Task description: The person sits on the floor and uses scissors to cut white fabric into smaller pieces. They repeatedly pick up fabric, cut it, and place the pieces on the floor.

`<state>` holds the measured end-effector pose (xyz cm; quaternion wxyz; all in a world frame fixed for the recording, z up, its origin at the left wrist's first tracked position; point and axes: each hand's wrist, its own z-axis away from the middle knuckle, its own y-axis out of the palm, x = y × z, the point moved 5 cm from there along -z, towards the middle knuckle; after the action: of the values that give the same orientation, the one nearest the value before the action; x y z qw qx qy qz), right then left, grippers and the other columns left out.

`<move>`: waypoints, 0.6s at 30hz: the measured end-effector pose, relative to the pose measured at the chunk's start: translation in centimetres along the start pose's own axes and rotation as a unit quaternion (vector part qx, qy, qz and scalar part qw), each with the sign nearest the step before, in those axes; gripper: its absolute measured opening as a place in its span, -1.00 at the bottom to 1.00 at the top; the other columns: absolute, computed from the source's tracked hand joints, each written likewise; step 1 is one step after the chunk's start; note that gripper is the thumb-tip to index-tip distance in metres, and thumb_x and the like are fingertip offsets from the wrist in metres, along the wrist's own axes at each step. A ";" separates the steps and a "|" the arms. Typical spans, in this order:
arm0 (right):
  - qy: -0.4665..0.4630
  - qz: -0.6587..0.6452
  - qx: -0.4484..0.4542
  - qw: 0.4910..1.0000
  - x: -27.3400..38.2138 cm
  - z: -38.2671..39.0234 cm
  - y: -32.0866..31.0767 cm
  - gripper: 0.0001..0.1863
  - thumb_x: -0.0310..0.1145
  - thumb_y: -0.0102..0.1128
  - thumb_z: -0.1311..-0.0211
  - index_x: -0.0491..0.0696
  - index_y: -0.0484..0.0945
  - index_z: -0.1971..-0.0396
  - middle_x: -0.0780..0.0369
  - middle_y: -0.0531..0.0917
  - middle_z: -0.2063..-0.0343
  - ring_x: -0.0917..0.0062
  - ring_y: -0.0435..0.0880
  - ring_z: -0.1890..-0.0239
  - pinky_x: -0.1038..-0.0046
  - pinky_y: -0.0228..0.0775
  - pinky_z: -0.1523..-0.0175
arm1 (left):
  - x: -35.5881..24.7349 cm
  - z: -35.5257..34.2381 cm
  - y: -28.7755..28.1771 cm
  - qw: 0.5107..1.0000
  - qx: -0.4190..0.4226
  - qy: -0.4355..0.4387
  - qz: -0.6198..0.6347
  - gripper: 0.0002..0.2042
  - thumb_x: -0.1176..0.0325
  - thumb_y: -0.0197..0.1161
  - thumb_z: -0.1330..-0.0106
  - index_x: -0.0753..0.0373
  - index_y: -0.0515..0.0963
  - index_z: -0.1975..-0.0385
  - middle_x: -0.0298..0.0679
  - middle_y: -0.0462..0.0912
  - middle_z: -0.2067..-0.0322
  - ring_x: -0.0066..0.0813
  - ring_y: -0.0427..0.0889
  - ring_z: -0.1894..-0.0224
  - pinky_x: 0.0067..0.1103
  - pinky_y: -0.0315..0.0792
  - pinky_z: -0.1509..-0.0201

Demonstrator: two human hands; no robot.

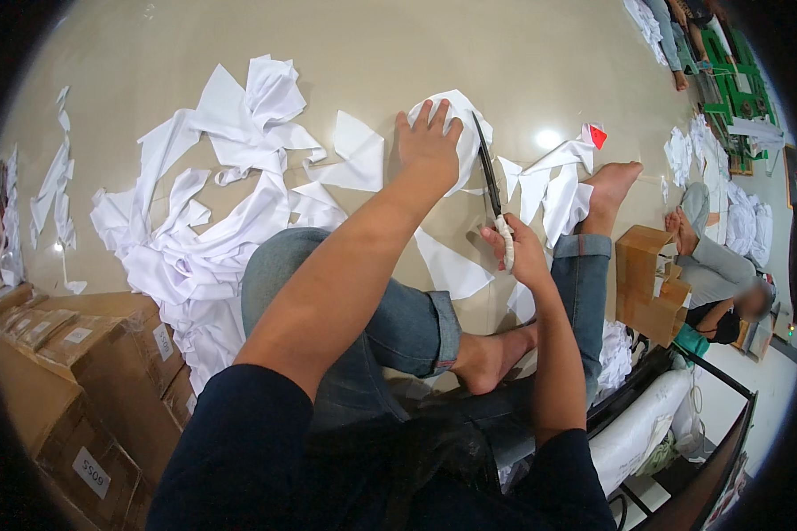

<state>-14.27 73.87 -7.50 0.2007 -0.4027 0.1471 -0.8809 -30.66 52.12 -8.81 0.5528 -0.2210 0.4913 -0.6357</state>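
My left hand (429,146) lies flat with fingers spread on a white piece of cloth (456,104) on the floor. Long dark scissors (488,168) with pale wrapped handles are gripped in my right hand (528,255). Their blades point away from me along the right edge of that cloth; I cannot tell whether they touch it. A pointed white scrap (450,268) rests between my forearms. Another white offcut (359,155) lies left of my left hand, and more scraps (558,177) are spread to the right, near my bare foot.
A large heap of white cloth (212,239) covers the floor at left, beside stacked cardboard boxes (88,372). At right stand an open cardboard box (639,281) and a black frame (722,380). Another person (713,274) sits beyond the box. Green racks (753,93) are at far right.
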 end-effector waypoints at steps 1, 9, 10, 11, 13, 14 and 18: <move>-0.001 0.003 0.005 1.000 -0.3 -0.2 -0.4 -0.38 0.19 0.66 -0.48 -0.13 0.70 0.00 0.38 0.57 0.51 0.66 0.55 0.54 0.46 0.41 0.45 | 0.0 0.0 0.0 1.000 -0.003 0.000 -0.001 0.26 0.12 0.79 -0.22 -0.11 0.05 -0.90 -0.28 -0.24 -0.94 -0.11 -0.19 -0.95 0.21 -0.07 -0.90; -0.019 0.054 0.031 0.998 1.4 -2.2 -2.4 -0.39 0.20 0.66 -0.48 -0.09 0.69 0.02 0.40 0.53 0.53 0.67 0.53 0.55 0.46 0.40 0.46 | -0.5 1.1 -0.6 1.000 -0.007 0.001 -0.008 0.00 0.27 0.55 -0.40 -0.21 0.19 -0.86 0.02 -0.16 -0.91 0.13 -0.20 -0.94 0.24 -0.08 -0.87; -0.018 0.054 0.032 0.998 1.6 -2.5 -2.5 -0.39 0.20 0.66 -0.48 -0.09 0.69 0.03 0.40 0.53 0.53 0.67 0.52 0.55 0.46 0.40 0.46 | -0.6 1.1 -0.7 1.000 -0.005 0.002 -0.011 -0.05 0.30 0.49 -0.45 -0.21 0.21 -0.85 0.06 -0.15 -0.91 0.16 -0.20 -0.93 0.24 -0.09 -0.87; -0.017 0.054 0.032 0.998 1.7 -2.6 -2.6 -0.39 0.20 0.66 -0.48 -0.09 0.69 0.03 0.41 0.53 0.53 0.67 0.52 0.55 0.46 0.40 0.46 | -0.7 1.2 -0.7 1.000 -0.005 0.003 -0.013 -0.08 0.32 0.43 -0.48 -0.22 0.21 -0.85 0.05 -0.13 -0.90 0.16 -0.20 -0.93 0.25 -0.10 -0.87; -0.013 0.077 0.031 0.997 1.9 -2.7 -2.9 -0.40 0.20 0.66 -0.47 -0.08 0.69 0.03 0.41 0.52 0.54 0.68 0.52 0.55 0.46 0.41 0.46 | -0.6 1.3 -0.6 1.000 -0.004 0.002 -0.017 -0.14 0.37 0.30 -0.53 -0.23 0.22 -0.85 0.04 -0.11 -0.90 0.15 -0.20 -0.93 0.26 -0.12 -0.87; -0.010 0.088 0.030 0.996 2.0 -2.7 -3.1 -0.40 0.20 0.67 -0.47 -0.08 0.69 0.03 0.42 0.52 0.54 0.68 0.51 0.54 0.46 0.42 0.45 | -0.5 1.2 -0.7 1.000 -0.004 0.001 -0.017 -0.15 0.36 0.28 -0.55 -0.23 0.22 -0.85 0.03 -0.11 -0.90 0.15 -0.20 -0.93 0.26 -0.13 -0.87; -0.015 0.098 0.067 0.993 1.8 -3.2 -4.4 -0.51 0.10 0.60 -0.58 -0.03 0.66 -0.01 0.47 0.51 0.50 0.73 0.49 0.52 0.50 0.48 0.43 | -0.5 1.3 -0.6 1.000 -0.002 -0.001 -0.022 -0.19 0.35 0.22 -0.59 -0.27 0.22 -0.85 0.00 -0.14 -0.91 0.17 -0.22 -0.93 0.28 -0.17 -0.87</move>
<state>-18.83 77.18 -6.51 0.3153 -0.3848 0.1233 -0.8587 -29.73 52.06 -7.59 0.5391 -0.2337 0.4872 -0.6461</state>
